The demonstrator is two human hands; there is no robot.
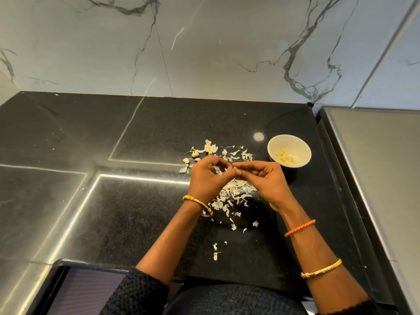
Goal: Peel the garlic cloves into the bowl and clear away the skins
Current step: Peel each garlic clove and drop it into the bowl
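My left hand [208, 176] and my right hand [261, 178] meet fingertip to fingertip above the black counter, pinching something small between them; the clove itself is hidden by my fingers. A white bowl [302, 146] stands to the right of my hands and holds several peeled garlic cloves [286, 157]. A few unpeeled cloves [195, 153] lie just beyond my left hand. Loose garlic skins [236, 194] are heaped under and below my hands, with more skins [234, 152] scattered toward the bowl.
The black stone counter [113, 201] runs left and ends at a front edge near my body. A marble wall [204, 53] rises behind. A grey metal surface [375, 167] borders the counter on the right, close to the bowl.
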